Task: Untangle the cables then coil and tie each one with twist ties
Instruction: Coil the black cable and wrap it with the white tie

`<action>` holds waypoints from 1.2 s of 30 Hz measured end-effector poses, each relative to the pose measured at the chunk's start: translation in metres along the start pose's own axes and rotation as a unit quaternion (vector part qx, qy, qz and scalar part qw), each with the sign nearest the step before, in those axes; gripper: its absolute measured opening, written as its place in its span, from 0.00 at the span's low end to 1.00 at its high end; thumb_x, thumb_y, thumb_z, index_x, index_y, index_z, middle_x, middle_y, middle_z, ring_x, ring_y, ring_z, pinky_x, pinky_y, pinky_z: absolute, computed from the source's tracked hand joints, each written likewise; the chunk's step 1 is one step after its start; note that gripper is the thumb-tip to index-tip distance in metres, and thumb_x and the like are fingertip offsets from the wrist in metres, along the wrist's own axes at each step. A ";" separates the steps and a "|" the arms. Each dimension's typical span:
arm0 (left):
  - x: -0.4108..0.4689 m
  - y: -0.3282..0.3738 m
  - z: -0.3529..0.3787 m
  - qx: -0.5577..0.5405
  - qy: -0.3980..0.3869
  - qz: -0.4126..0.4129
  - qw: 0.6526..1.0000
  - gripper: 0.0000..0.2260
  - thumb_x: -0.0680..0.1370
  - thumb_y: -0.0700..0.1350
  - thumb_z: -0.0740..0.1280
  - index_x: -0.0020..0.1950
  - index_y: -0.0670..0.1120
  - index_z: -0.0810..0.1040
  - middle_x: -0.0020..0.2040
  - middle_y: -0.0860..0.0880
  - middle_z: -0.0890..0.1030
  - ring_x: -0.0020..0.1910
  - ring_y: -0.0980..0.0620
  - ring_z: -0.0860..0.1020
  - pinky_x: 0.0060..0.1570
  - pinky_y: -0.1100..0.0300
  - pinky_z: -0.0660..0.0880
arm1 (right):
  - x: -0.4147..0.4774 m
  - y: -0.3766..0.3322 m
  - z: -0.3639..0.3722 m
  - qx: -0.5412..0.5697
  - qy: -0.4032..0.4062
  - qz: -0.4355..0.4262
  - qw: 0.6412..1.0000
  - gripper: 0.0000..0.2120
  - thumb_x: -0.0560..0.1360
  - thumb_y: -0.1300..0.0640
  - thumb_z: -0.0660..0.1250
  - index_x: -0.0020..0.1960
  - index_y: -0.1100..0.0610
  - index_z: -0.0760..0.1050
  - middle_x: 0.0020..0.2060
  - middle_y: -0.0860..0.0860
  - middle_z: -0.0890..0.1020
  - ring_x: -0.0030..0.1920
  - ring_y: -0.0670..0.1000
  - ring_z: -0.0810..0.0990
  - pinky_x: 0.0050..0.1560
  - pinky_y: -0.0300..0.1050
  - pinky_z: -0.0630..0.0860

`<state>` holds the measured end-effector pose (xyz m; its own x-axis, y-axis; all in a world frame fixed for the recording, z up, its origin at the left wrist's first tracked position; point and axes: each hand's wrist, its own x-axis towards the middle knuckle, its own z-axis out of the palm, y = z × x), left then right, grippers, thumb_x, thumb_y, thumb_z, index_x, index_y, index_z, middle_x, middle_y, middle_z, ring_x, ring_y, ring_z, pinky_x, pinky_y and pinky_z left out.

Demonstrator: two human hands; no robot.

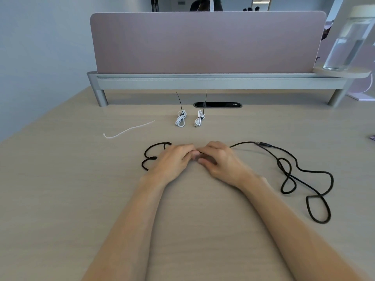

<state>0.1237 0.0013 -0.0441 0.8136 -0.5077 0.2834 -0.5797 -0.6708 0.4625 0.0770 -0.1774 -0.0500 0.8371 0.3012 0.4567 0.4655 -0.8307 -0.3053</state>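
On the pale woodgrain desk (60,199), left grip (174,159) and right grip (220,159) each pinch the braided black cable (263,144), loosely looped.

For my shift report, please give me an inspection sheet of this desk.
Surface: pale wooden desk, dark slot near the back.
Job's things: left white cable and right white cable, each coiled and tied; one loose white tie at left.
Clutter: small purple thing at right edge, unclear.
Hands: left hand and right hand both hold the black cable.
Cables: black cable uncoiled, loops left of the hands, crossing loops to the right.
Surroundings: pink divider behind; water bottle on a shelf, right.
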 end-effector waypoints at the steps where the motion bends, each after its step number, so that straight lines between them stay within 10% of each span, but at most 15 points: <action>1: 0.000 0.000 0.000 -0.001 0.000 0.001 1.000 0.10 0.81 0.53 0.61 0.42 0.51 0.76 0.33 0.55 0.75 0.36 0.53 0.72 0.35 0.56 0.68 | 0.001 0.004 0.001 0.004 -0.001 0.005 1.000 0.09 0.75 0.56 0.65 0.52 0.56 0.81 0.41 0.53 0.78 0.42 0.56 0.78 0.45 0.47 0.75; 8: -0.002 -0.001 -0.003 -0.013 0.010 -0.017 1.000 0.10 0.81 0.51 0.60 0.47 0.48 0.78 0.36 0.55 0.76 0.38 0.51 0.72 0.35 0.58 0.64 | -0.011 0.038 -0.020 -0.136 0.095 0.293 0.942 0.09 0.77 0.59 0.61 0.49 0.59 0.79 0.47 0.57 0.80 0.48 0.63 0.77 0.46 0.52 0.72; 12: -0.002 0.004 -0.001 -0.009 0.009 -0.003 1.000 0.10 0.81 0.51 0.60 0.47 0.49 0.78 0.40 0.53 0.80 0.40 0.49 0.74 0.38 0.55 0.68 | -0.009 0.021 -0.004 -0.135 0.083 0.083 0.984 0.24 0.68 0.57 0.68 0.65 0.53 0.75 0.57 0.51 0.78 0.59 0.53 0.73 0.59 0.49 0.60; 15: -0.003 0.006 -0.001 -0.011 0.007 0.002 1.000 0.09 0.81 0.52 0.60 0.47 0.50 0.78 0.42 0.52 0.81 0.43 0.50 0.76 0.40 0.54 0.70 | 0.001 0.007 0.007 -0.065 0.039 -0.004 0.997 0.12 0.75 0.53 0.62 0.52 0.54 0.81 0.45 0.50 0.81 0.47 0.54 0.79 0.54 0.51 0.69; 21: -0.002 -0.005 -0.006 -0.004 0.012 -0.025 1.000 0.10 0.81 0.51 0.60 0.46 0.49 0.77 0.37 0.56 0.77 0.42 0.49 0.75 0.42 0.54 0.71 | -0.007 0.031 -0.015 -0.139 0.089 0.241 0.956 0.08 0.72 0.63 0.63 0.47 0.60 0.80 0.44 0.58 0.80 0.46 0.62 0.77 0.44 0.51 0.72; 25: -0.002 0.003 -0.003 -0.010 0.010 0.000 1.000 0.10 0.81 0.50 0.60 0.46 0.48 0.77 0.41 0.52 0.81 0.42 0.49 0.75 0.42 0.53 0.71 | -0.006 0.012 -0.008 -0.076 0.071 0.129 0.986 0.20 0.69 0.62 0.67 0.60 0.62 0.77 0.53 0.59 0.81 0.52 0.62 0.78 0.53 0.53 0.76; 28: -0.002 0.006 -0.002 -0.011 0.010 0.008 1.000 0.09 0.81 0.51 0.61 0.46 0.50 0.77 0.41 0.51 0.81 0.42 0.49 0.76 0.41 0.53 0.71 | -0.001 0.002 0.005 -0.014 0.041 0.031 0.999 0.09 0.74 0.61 0.66 0.52 0.60 0.81 0.41 0.56 0.81 0.43 0.60 0.78 0.44 0.50 0.75; 33: -0.004 0.000 -0.006 -0.004 0.019 -0.016 1.000 0.10 0.81 0.52 0.60 0.46 0.50 0.77 0.33 0.57 0.74 0.37 0.52 0.71 0.36 0.56 0.64 | -0.002 0.024 -0.006 -0.071 0.157 0.254 0.952 0.07 0.74 0.66 0.62 0.46 0.63 0.79 0.41 0.60 0.79 0.41 0.64 0.77 0.40 0.52 0.70; 36: -0.003 -0.001 -0.006 0.007 0.032 -0.016 0.999 0.11 0.81 0.53 0.59 0.46 0.48 0.76 0.31 0.55 0.73 0.36 0.50 0.70 0.35 0.55 0.64 | -0.006 0.022 -0.009 -0.071 0.162 0.230 0.957 0.16 0.70 0.68 0.62 0.57 0.63 0.79 0.49 0.60 0.78 0.49 0.63 0.77 0.46 0.51 0.74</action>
<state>0.1220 0.0067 -0.0398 0.8324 -0.4503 0.3230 -0.5539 -0.6939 0.4602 0.0796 -0.2021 -0.0521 0.8006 -0.2540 0.5427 0.0057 -0.9024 -0.4309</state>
